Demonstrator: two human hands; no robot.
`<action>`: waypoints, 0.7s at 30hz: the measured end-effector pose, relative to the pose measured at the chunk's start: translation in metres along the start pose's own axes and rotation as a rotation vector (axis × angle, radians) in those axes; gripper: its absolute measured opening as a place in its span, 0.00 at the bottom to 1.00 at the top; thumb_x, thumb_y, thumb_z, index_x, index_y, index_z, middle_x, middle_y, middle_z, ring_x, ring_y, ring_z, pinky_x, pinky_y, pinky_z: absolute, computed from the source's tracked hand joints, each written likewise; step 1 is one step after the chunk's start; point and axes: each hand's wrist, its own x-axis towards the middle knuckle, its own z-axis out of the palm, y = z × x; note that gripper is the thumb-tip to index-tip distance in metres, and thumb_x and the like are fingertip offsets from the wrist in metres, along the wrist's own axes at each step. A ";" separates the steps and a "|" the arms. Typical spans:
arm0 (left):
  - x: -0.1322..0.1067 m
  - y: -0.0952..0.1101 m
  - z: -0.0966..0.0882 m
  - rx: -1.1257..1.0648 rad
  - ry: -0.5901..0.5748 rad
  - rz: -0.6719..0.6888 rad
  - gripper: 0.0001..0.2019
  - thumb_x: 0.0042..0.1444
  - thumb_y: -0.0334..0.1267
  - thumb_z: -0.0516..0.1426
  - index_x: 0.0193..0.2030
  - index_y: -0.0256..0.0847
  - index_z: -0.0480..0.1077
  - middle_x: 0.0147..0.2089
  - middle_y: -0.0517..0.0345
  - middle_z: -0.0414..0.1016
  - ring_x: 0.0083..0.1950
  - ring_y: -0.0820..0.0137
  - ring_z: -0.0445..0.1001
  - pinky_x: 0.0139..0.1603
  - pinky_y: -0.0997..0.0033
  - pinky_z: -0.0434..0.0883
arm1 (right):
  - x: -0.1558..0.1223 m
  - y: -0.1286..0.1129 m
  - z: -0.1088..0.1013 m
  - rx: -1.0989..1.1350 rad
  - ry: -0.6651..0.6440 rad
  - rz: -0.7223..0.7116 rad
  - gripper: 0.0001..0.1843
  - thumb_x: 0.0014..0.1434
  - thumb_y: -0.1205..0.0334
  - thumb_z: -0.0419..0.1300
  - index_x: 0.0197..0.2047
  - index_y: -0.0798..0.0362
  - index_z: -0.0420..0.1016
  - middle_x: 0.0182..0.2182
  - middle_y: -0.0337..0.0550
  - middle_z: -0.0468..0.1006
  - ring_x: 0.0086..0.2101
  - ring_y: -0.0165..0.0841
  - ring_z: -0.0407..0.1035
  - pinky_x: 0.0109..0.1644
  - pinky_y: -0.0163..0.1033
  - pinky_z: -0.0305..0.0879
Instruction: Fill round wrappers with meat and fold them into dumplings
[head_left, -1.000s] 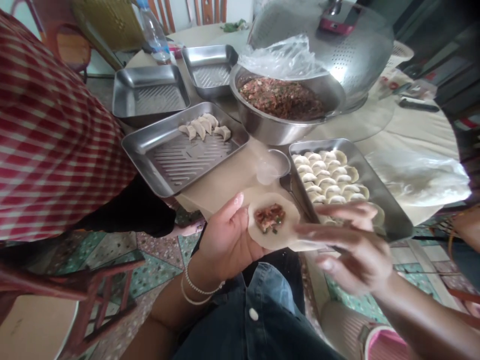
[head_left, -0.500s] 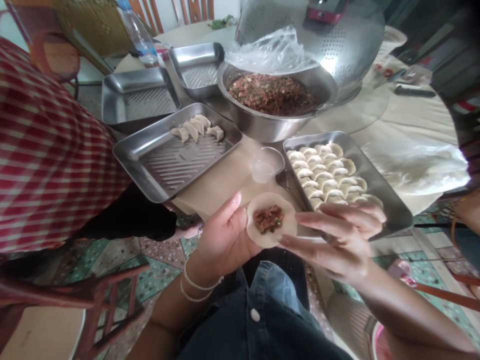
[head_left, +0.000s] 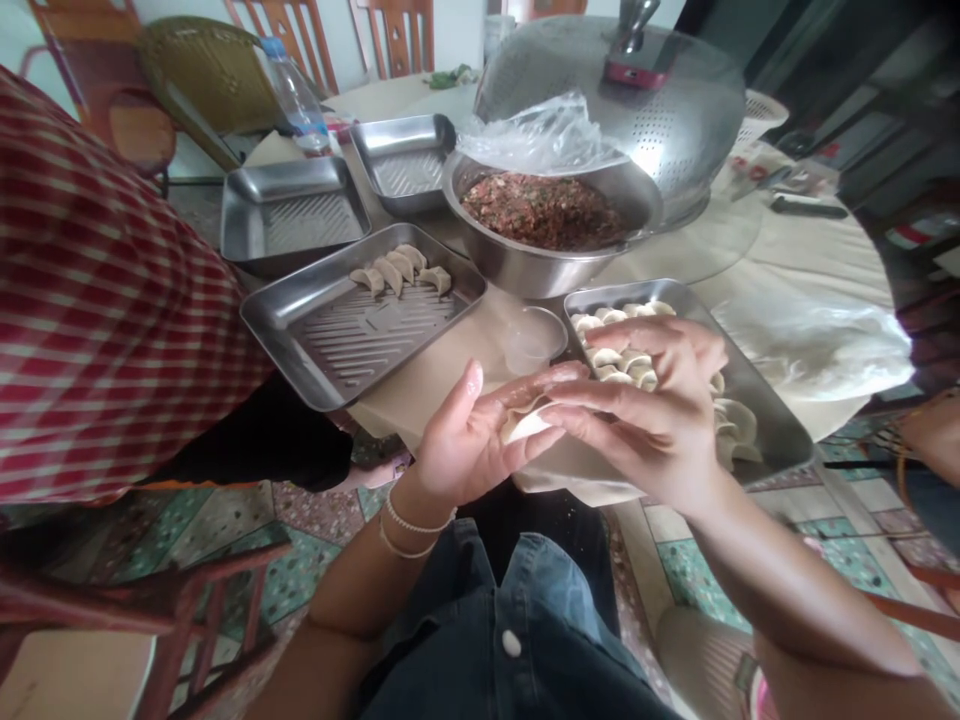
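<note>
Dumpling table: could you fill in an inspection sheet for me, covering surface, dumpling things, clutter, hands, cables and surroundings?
Surface: pale tablecloth.
Dumpling things: folded wrapper; filling in a metal bowl; dumplings on the left tray and right tray.
Clutter: plastic bottle, clear bag, black-handled utensil.
Hands: left hand supports the wrapper across its fingers; right hand touches its edge with the fingertips.
Cables: nothing seen.
Surroundings: person in red checks, wooden chair, patterned floor.
</note>
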 end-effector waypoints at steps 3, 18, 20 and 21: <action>-0.001 0.002 -0.003 0.027 -0.025 -0.008 0.34 0.67 0.54 0.36 0.53 0.31 0.73 0.61 0.44 0.72 0.72 0.58 0.56 0.72 0.57 0.53 | 0.004 0.000 0.000 -0.046 -0.043 0.010 0.14 0.56 0.55 0.66 0.47 0.39 0.76 0.50 0.46 0.70 0.52 0.49 0.63 0.52 0.61 0.59; 0.009 0.001 -0.001 -0.129 0.031 0.072 0.29 0.66 0.55 0.41 0.62 0.40 0.66 0.60 0.52 0.73 0.71 0.61 0.59 0.70 0.57 0.57 | 0.023 0.009 0.000 -0.024 -0.050 -0.003 0.05 0.59 0.54 0.63 0.38 0.42 0.79 0.46 0.42 0.72 0.53 0.46 0.62 0.54 0.57 0.54; 0.012 -0.006 -0.002 -0.161 0.071 0.119 0.30 0.65 0.57 0.41 0.61 0.39 0.66 0.63 0.51 0.70 0.71 0.61 0.59 0.70 0.58 0.56 | 0.031 0.011 0.001 -0.040 0.017 0.082 0.08 0.59 0.52 0.62 0.37 0.45 0.80 0.45 0.44 0.72 0.52 0.47 0.63 0.53 0.57 0.55; 0.013 -0.011 -0.001 -0.165 0.090 0.154 0.29 0.65 0.57 0.41 0.60 0.39 0.66 0.65 0.52 0.68 0.71 0.61 0.58 0.71 0.59 0.55 | 0.035 0.013 0.002 -0.045 0.050 0.115 0.09 0.59 0.51 0.62 0.36 0.46 0.80 0.44 0.45 0.73 0.51 0.46 0.63 0.53 0.57 0.56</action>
